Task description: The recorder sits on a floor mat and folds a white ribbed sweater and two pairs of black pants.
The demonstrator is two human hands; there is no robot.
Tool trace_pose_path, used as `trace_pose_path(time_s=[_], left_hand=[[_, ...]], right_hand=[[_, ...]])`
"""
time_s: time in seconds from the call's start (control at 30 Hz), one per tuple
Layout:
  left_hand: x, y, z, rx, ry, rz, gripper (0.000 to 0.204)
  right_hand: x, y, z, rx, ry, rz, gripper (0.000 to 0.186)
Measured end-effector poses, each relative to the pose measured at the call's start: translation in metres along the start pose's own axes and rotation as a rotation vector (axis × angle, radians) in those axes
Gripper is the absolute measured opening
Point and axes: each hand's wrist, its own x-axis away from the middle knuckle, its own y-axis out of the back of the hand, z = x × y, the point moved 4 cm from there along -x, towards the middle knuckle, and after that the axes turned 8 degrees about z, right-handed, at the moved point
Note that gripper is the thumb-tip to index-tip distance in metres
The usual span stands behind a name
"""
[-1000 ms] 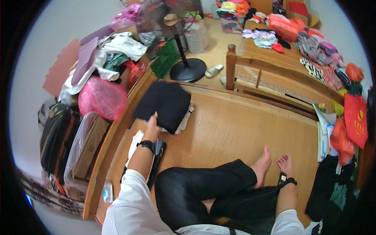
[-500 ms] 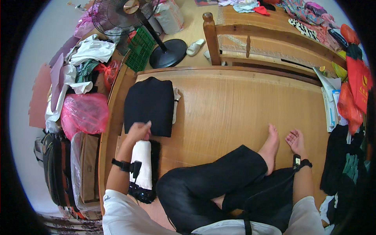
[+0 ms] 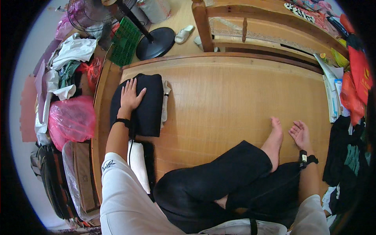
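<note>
Nearest to us, our crossed legs in black trousers (image 3: 219,180) rest on the wooden bed platform (image 3: 235,98), a bare foot (image 3: 274,137) pointing outward. Our right hand (image 3: 300,134) lies beside that foot, palm up, fingers loosely apart and holding nothing. At our left hip sits a white ribbed folded garment (image 3: 138,164) on a dark one. Beyond it lies the folded black garment (image 3: 147,102), near the platform's left edge, atop a pale cloth (image 3: 165,100) peeking out at its right side. Our left hand (image 3: 130,96) presses flat on the black garment's left half, fingers spread, nothing clamped. We judge the step to be smoothing and flattening the fold; to do it well, keep the palm flat, stroke from centre toward the edges, and square the corners without dragging the pale cloth beneath. Farther left: a pink plastic bag (image 3: 70,119) and heaped clothes (image 3: 68,58). Farthest: a standing fan's round base (image 3: 156,42), a green crate (image 3: 124,45), a slipper (image 3: 184,34) and a wooden bed frame (image 3: 254,31). Against half a second ago: the left hand has moved from the white garment up onto the black one, and the view has tilted slightly; the right hand stays beside the foot.
</note>
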Motion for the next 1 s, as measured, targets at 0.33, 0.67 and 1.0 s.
trace_pose_path(time_s=[0.33,0.67,1.0], left_hand=[[0.036,-0.008,0.014,0.041,-0.198,0.098,0.073],[0.065,0.013,-0.012,0.055,-0.339,-0.105,0.061],[0.097,0.019,-0.057,0.002,-0.165,0.480,0.065]], right_hand=[[0.000,-0.004,-0.005,-0.004,-0.003,0.002,0.027],[-0.021,0.007,-0.019,-0.135,0.000,0.197,0.039],[-0.028,-0.017,-0.028,-0.129,0.050,0.121,0.041]])
